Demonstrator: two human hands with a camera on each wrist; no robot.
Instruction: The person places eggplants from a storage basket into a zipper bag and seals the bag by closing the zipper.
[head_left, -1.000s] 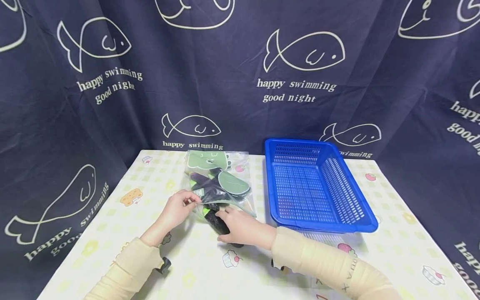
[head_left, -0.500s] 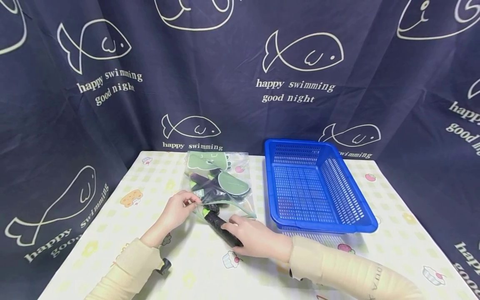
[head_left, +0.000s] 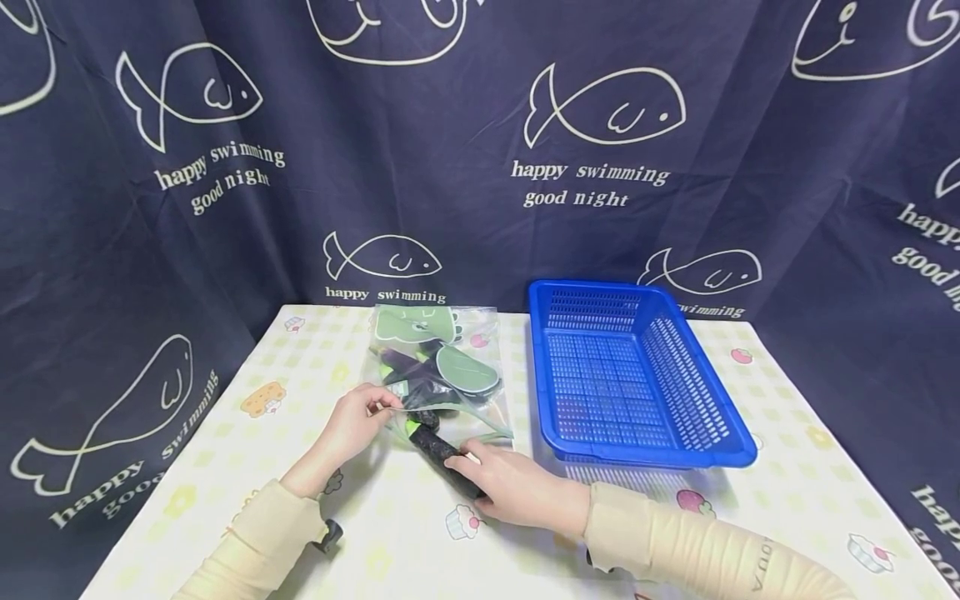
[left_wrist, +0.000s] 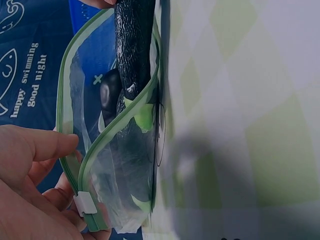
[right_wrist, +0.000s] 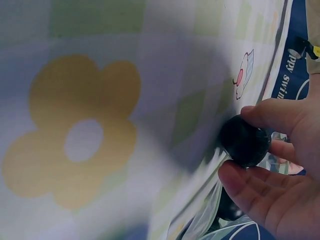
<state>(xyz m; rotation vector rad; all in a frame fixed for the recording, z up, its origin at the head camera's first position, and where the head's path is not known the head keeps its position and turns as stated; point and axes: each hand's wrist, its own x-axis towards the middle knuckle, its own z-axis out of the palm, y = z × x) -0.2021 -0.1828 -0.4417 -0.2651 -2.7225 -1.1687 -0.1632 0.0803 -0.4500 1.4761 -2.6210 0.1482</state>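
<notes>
A clear zip bag (head_left: 491, 329) with green prints lies on the table, with purple eggplants (head_left: 405, 364) inside. My left hand (head_left: 354, 427) pinches the left corner of its mouth, near the white slider (left_wrist: 85, 204). A long, dark, wrinkled vegetable (head_left: 435, 450) points slantwise into the mouth. Its bright green end (left_wrist: 143, 117) is inside the bag in the left wrist view. My right hand (head_left: 521, 489) grips the opposite, rounded end between thumb and fingers, seen end-on in the right wrist view. Part of the vegetable is hidden behind that hand.
A blue perforated basket (head_left: 652, 457) stands right of the bag, beyond the right forearm. The table (head_left: 420, 542) wears a pale checked cloth with printed cakes and fruit. Behind it hangs a dark blue curtain (head_left: 465, 167) with fish drawings.
My right hand has moved right and nearer along the vegetable to its outer end, so more of the vegetable shows. My left hand stays at the bag's corner.
</notes>
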